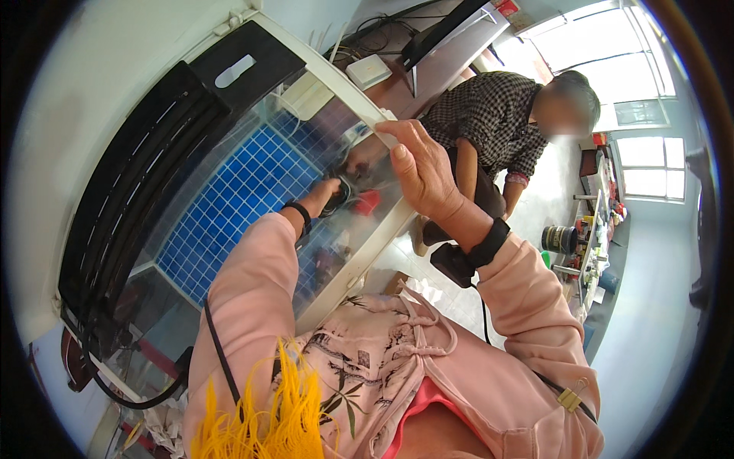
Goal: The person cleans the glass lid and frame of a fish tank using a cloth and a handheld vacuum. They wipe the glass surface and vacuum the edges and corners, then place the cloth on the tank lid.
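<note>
A glass aquarium with a white frame (367, 259) stands before me. Reaching inside it, my left hand (325, 192) grips a dark object (340, 198) whose exact kind is unclear through the glare. Below that hand the tank shows a blue tiled surface (241, 178) with pale grid lines. My right hand (425, 175) is raised at the tank's far-right rim, its fingertips at the white edge and its thumb apart. Nothing shows in its grasp. A red item (367, 202) appears beyond the left hand, blurred through the glass.
A ribbed black cover (155, 155) lies along the tank's left side. Behind the tank are a white box (369, 72), cables and a dark screen (438, 35). Another person (487, 109) leans forward on the right. Farther right stand a black bucket (559, 239) and cluttered shelves (590, 252).
</note>
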`<state>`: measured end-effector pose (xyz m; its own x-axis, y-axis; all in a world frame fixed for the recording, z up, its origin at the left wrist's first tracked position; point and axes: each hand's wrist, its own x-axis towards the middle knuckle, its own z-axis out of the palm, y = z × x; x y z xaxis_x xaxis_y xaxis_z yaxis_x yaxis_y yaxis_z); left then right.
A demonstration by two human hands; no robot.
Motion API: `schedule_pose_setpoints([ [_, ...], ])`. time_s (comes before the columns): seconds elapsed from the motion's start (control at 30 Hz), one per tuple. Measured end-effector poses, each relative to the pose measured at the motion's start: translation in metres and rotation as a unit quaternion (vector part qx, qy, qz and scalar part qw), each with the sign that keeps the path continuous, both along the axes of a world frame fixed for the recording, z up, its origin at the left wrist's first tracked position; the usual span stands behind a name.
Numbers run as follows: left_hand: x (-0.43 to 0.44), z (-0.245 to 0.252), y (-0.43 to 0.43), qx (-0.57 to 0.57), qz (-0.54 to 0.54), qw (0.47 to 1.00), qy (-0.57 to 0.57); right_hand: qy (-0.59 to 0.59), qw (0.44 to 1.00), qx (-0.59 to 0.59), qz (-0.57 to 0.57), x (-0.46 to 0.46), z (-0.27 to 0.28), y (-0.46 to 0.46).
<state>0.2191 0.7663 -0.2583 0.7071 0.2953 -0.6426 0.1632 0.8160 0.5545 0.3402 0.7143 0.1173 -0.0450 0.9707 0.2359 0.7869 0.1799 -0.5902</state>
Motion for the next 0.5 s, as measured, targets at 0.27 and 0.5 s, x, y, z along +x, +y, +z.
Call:
schedule_pose_setpoints([
  [0.27, -0.024, 0.036, 0.113, -0.041, 0.370, 0.928, 0.006, -0.006, 1.000, -0.006, -0.002, 0.000, 0.003, -0.001],
  [0.5, -0.056, 0.087, 0.175, 0.197, 0.443, 0.873, 0.038, 0.001, 1.000, -0.005, 0.002, 0.002, 0.002, -0.001],
])
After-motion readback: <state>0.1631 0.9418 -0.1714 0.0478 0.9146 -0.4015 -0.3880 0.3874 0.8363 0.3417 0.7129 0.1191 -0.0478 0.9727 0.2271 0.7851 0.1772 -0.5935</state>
